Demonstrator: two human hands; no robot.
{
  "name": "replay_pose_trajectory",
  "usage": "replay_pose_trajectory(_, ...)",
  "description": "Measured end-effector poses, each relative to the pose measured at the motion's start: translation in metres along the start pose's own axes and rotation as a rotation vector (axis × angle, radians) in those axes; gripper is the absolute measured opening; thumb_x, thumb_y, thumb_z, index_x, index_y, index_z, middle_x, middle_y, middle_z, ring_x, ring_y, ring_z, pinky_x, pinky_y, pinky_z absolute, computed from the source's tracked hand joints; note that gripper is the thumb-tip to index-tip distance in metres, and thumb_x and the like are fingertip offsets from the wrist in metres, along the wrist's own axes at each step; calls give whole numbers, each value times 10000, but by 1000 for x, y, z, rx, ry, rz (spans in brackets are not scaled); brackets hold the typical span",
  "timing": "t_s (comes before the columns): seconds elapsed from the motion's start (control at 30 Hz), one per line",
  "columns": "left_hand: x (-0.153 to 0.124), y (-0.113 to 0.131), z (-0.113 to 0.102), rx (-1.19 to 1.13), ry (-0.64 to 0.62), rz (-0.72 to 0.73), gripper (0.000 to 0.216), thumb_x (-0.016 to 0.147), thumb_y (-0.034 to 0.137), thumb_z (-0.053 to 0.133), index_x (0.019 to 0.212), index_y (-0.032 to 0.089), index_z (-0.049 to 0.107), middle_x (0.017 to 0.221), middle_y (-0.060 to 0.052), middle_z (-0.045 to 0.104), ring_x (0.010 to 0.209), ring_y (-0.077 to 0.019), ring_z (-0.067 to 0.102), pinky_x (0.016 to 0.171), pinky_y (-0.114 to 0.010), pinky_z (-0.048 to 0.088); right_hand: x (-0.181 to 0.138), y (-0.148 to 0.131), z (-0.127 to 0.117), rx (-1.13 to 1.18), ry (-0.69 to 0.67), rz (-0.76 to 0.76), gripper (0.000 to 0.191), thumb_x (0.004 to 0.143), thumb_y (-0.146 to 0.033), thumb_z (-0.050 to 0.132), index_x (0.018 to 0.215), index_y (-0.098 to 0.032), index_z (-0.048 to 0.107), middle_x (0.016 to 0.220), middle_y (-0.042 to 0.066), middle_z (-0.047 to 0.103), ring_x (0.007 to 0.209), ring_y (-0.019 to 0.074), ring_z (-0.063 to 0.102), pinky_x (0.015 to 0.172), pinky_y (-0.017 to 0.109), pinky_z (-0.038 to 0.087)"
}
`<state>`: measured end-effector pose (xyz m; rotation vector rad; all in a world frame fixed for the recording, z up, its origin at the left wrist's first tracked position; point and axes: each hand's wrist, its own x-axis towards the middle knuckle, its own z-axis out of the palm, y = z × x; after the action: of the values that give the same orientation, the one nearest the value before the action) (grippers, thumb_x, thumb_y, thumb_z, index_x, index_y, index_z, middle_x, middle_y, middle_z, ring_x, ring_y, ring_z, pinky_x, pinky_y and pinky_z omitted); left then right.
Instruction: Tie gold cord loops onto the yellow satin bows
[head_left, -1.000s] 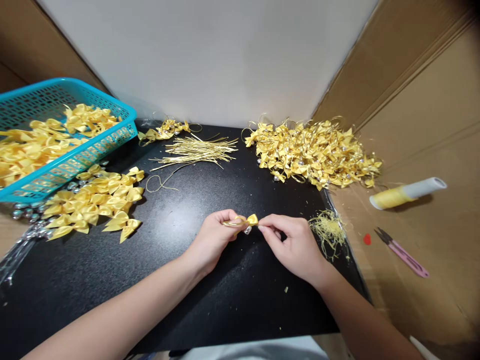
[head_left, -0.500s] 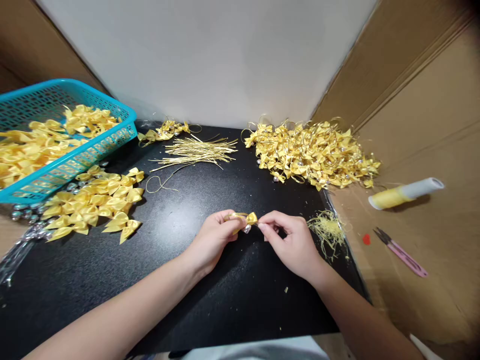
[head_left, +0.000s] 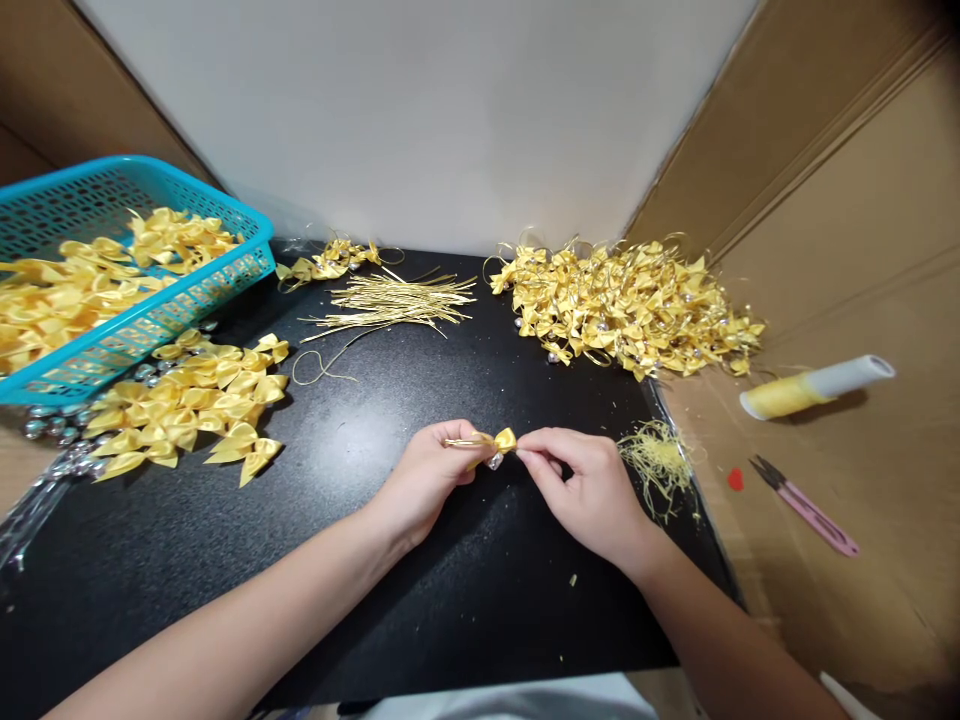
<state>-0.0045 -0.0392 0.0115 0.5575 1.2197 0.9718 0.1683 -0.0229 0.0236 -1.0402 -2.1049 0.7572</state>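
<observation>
Between my two hands is a yellow ribbon bow with a small silver bell hanging under it. My left hand is closed around the bow's left side, and a loop of gold cord sticks out above those fingers. The fingertips of my right hand pinch together at the bow's right edge; what lies between them is too small to make out clearly. Both hands are held over the middle of the black table.
Loose bows lie at left beside a blue basket of bows and silver bells. Gold cords lie behind my hands, a heap of belled bows back right. Thread scraps, pink snips and a tube are at right.
My hands stay almost in place. The left thumb has shifted slightly, so more of the gold cord loop shows, and the bow has turned a little.
</observation>
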Motion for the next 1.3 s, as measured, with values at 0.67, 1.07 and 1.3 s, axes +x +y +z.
replay_pose_trajectory(0.67, 0, -1, -2, -58, -29, 12, 272, 636, 243, 724, 561, 170, 473, 570, 48, 488, 530, -60, 353, 495, -196, 260, 1, 4, 17, 599, -13, 392, 128, 841, -277, 594, 771, -175, 628, 580, -27, 580, 546, 95, 530, 535, 223, 406)
replay_pose_trajectory(1.07, -3, -4, 1, -14, -23, 148, 273, 642, 273, 745, 602, 169, 495, 531, 69, 490, 512, -58, 390, 522, -194, 302, 4, 8, 22, 887, -113, 582, 313, 746, -466, 717, 788, -169, 628, 556, -26, 612, 473, 67, 474, 477, 208, 360)
replay_pose_trajectory(1.3, -8, 0, 5, 24, -8, 265, 287, 616, 280, 781, 597, 165, 519, 666, 7, 656, 627, -109, 579, 635, -231, 441, 5, 9, 22, 983, -132, 621, 301, 710, -438, 757, 777, -171, 636, 561, -30, 604, 509, 77, 515, 479, 206, 355)
